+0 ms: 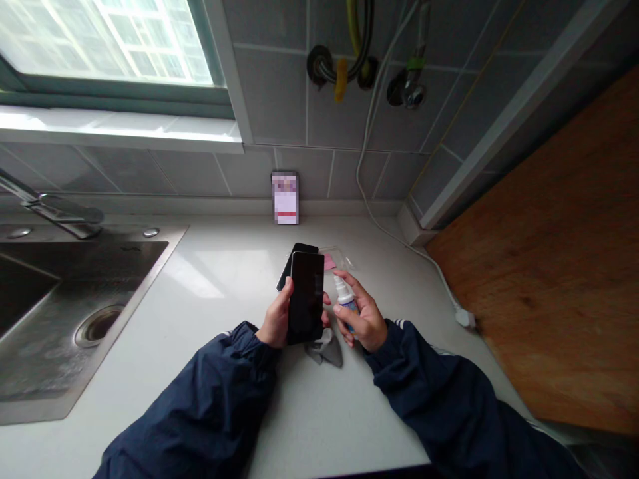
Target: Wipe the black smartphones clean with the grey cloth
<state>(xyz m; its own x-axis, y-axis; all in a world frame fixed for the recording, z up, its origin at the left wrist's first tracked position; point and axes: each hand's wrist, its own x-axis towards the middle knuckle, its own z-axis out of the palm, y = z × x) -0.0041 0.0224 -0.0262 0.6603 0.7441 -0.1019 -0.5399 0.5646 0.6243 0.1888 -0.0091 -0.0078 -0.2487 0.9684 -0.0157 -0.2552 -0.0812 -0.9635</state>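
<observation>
Left hand (pixel 273 320) clamped on black smartphone (pixel 305 297), held above white countertop (pixel 349 426). Right hand (pixel 363 314) gripping small spray bottle (pixel 345 298) just beside it. Second phone (pixel 294 258) lying behind, grey cloth (pixel 327 352) below hands.

Two forearms in dark navy sleeves, seen from the person's own head. Left forearm (pixel 200 392) enters at 7 o'clock, right forearm (pixel 439 392) at 5 o'clock; both converge toward the centre. Left hand (pixel 277 319): palm turned toward 3 o'clock, thumb (pixel 288 289) raised at 12 o'clock, fingers (pixel 326 299) curled closed. Right hand (pixel 362 313): wrist bent, fingers closed, index finger (pixel 345 275) reaching toward 11 o'clock. The hands lie near each other, not touching. White stripes (pixel 400 324) mark the right cuff.
</observation>
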